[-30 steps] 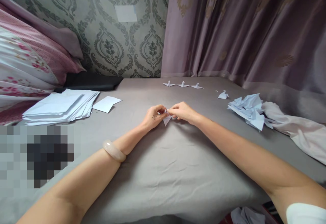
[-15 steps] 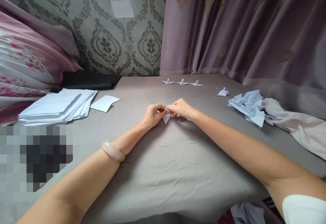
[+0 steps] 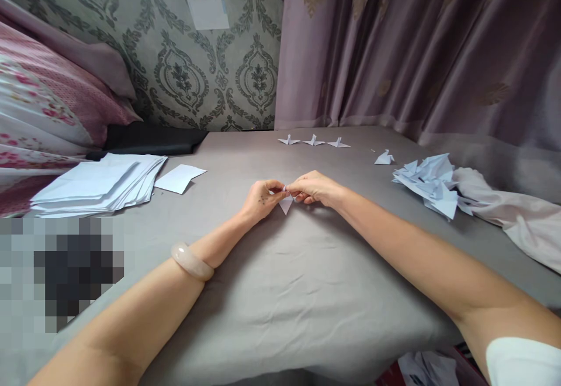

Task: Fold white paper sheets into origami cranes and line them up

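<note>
A small white folded paper crane [image 3: 286, 205] is held between my two hands over the middle of the grey cloth; one pointed flap hangs down toward me and the rest is largely covered by fingers. My left hand [image 3: 263, 197] pinches it from the left side, thumb and forefinger closed. From the right, my right hand [image 3: 314, 188] grips its upper part between thumb and fingertips. The fingers of both hands almost meet there. A pale bangle [image 3: 191, 261] circles my left wrist.
Three paper cranes [image 3: 313, 140] stand in a row at the back, and another crane [image 3: 384, 157] sits farther right. A heap of folded papers [image 3: 427, 181] lies beside a pale cloth [image 3: 519, 222]. Left are a paper stack [image 3: 96, 184], a single sheet [image 3: 180, 179] and a black item [image 3: 153, 138].
My right hand has turned slightly, and its lower fingers have loosened a little from their tighter curl. My left hand and the paper stay in nearly the same place.
</note>
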`<state>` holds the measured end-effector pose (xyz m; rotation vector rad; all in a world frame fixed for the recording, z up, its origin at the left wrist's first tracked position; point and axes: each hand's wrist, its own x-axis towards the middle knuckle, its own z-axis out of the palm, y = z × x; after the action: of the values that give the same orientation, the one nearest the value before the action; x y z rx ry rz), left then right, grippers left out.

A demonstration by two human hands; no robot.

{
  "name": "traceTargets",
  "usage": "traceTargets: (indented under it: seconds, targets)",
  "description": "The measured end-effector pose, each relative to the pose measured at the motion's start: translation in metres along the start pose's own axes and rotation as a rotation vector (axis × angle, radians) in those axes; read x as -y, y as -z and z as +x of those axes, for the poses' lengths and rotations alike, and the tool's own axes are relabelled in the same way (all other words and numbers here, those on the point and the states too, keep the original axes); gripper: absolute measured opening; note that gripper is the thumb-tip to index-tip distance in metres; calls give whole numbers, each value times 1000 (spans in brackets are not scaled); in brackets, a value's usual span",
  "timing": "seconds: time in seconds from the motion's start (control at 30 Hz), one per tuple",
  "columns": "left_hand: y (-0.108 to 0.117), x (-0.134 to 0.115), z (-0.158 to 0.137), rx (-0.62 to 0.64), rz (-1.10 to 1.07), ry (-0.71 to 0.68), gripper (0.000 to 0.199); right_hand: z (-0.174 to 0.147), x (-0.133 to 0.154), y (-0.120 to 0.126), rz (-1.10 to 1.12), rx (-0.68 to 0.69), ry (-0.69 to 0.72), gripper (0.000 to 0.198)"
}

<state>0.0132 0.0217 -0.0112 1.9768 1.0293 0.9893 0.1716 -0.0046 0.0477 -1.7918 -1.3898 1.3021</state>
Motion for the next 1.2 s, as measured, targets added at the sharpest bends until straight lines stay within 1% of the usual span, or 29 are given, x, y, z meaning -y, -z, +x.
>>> traceTargets:
  seconds: [0.1,0.23,0.53,0.7,0.93,1.03,1.17,1.2]
  targets:
    - [0,-2,-1,2,11,1,25,3,-4,4,119,44,-66,11]
    - [0,-3,-2,13,-7,8,28,6,-8,6,183,67,-96,12]
    - [0,-8,-2,11,-6,16,34,9,-21,4,259,38,4,13]
    - [0,-8,-1,-4,-9,37,32,13,-27,1,281,33,73,11]
    - [-1,-10,-1,-6,-57,66,30,15,-29,-2,337,22,72,13]
    - [-3,-5,0,-42,-54,62,27,14,-30,-1,379,17,62,12]
    - [-3,4,1,-183,-28,94,26,12,-31,2,466,-38,45,13]
    - [-2,4,1,-201,-7,100,25,11,-31,2,477,-51,41,13]
